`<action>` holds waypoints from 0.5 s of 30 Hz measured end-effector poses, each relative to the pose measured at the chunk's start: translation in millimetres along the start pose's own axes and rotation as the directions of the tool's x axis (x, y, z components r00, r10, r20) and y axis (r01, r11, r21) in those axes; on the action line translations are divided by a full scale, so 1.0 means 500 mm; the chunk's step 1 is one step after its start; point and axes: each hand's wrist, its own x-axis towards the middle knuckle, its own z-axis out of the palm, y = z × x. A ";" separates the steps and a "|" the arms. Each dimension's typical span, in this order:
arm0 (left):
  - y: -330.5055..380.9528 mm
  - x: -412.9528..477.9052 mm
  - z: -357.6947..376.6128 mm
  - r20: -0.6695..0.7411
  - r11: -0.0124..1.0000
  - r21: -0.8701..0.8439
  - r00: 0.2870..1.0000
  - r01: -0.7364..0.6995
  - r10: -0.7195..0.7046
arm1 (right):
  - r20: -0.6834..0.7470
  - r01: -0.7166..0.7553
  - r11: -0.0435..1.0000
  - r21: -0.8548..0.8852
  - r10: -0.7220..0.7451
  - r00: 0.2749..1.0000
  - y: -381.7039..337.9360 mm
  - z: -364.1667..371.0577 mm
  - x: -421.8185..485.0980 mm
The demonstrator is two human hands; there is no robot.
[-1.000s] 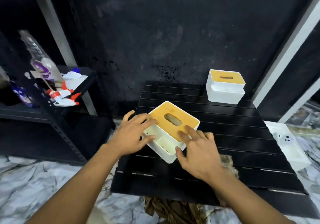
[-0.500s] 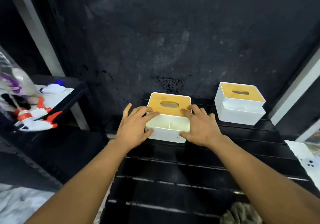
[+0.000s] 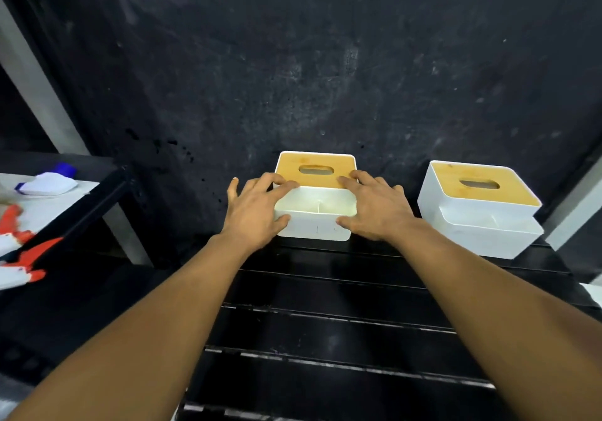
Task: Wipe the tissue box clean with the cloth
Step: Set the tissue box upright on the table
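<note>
Hands: left hand (image 3: 257, 213) and right hand (image 3: 374, 213) grasp box (image 3: 314, 225) by its sides | box: dead ahead between them, at the surface's (image 3: 325, 290) far edge | nearness: equal | cloth: unseen

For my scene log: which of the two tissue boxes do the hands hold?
The left tissue box, gripped between left hand and right hand; the right tissue box stands apart, untouched.

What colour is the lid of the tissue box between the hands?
Light wood-yellow lid on the white tissue box; the head view shows it.
</note>
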 end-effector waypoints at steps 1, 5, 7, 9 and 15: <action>0.000 0.003 0.002 0.006 1.000 -0.002 1.000 0.008 -0.008 | 0.005 -0.002 1.000 0.001 0.002 1.000 0.000 0.002 0.003; 0.000 0.008 0.003 0.037 0.999 0.054 0.999 0.002 -0.004 | 0.000 0.013 1.000 -0.024 -0.013 1.000 0.001 0.015 0.005; 0.002 0.014 -0.009 0.083 0.997 0.078 0.997 -0.004 -0.002 | -0.010 0.017 0.999 -0.028 -0.018 1.000 0.002 0.020 0.002; 0.013 0.009 -0.021 0.154 0.996 0.083 0.988 0.016 -0.028 | -0.031 0.005 0.999 0.035 -0.004 1.000 -0.002 0.027 -0.019; 0.157 -0.249 -0.022 0.345 0.997 -0.061 0.937 -0.036 0.055 | -0.023 -0.065 0.892 0.447 0.085 0.996 -0.014 0.063 -0.313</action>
